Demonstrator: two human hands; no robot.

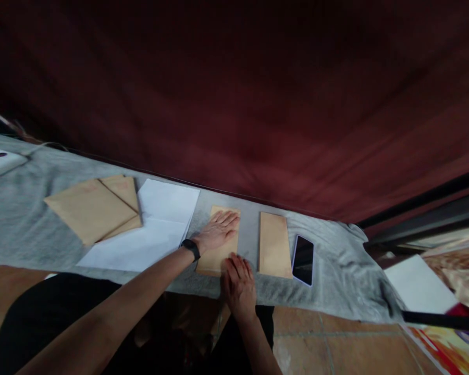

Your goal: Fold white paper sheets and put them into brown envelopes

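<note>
A brown paper envelope (214, 259) lies flat on the grey cloth in front of me. My left hand (219, 229), with a dark band on its wrist, rests palm down across the upper part of this envelope, fingers stretched out. At its lower right corner is my right hand (240, 286), back upward, its slightly bent fingers lying over the edge; the underside of this hand is hidden. Just to the right lies a second brown envelope (274, 245), touched by neither hand. White paper sheets (156, 234) spread out left of my left hand.
Several brown envelopes (94, 208) overlap on the white sheets' left side. A phone (303, 259) lies right of the second envelope. A white device (2, 164) with a cable sits far left. The grey cloth (336, 276) covers the narrow surface, backed by a dark red curtain (234, 104).
</note>
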